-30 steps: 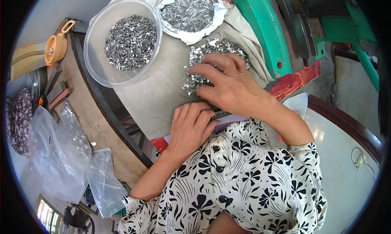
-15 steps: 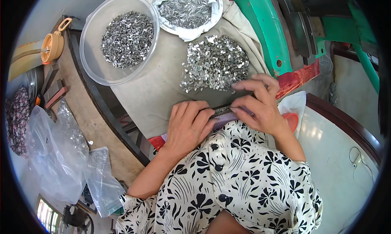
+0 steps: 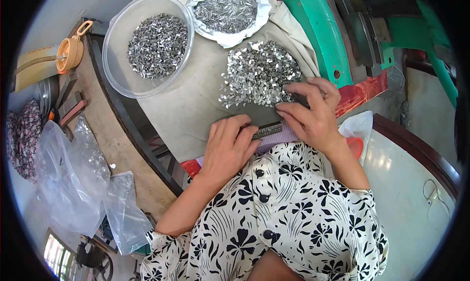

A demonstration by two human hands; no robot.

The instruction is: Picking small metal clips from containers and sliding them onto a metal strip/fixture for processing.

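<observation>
A narrow dark strip packed with a row of small metal pieces (image 3: pixel 269 131) lies along the near edge of the cloth-covered work surface. My left hand (image 3: pixel 227 146) is curled at its left end, thumb and fingers closed on it. Just beyond the strip is a loose pile of small flat shiny metal pieces (image 3: pixel 259 73). At the pile's near right edge is my right hand (image 3: pixel 316 114), its thumb and forefinger apart. I see nothing between those fingertips. Purple checked cloth (image 3: pixel 276 140) lies under the strip, against the patterned shirt.
A clear round tub (image 3: pixel 110 61) of small metal bits stands far left. Beside it, a lined bowl (image 3: pixel 262 22) holds thin metal pieces. A green machine frame (image 3: pixel 318 34) rises at the right. Plastic bags (image 3: pixel 66 178) and a yellow-capped container (image 3: pixel 70 54) are on the left.
My right hand has lifted off the strip and moved slightly away toward the pile, uncovering more of the row of pieces. My left hand stays at the strip's left end.
</observation>
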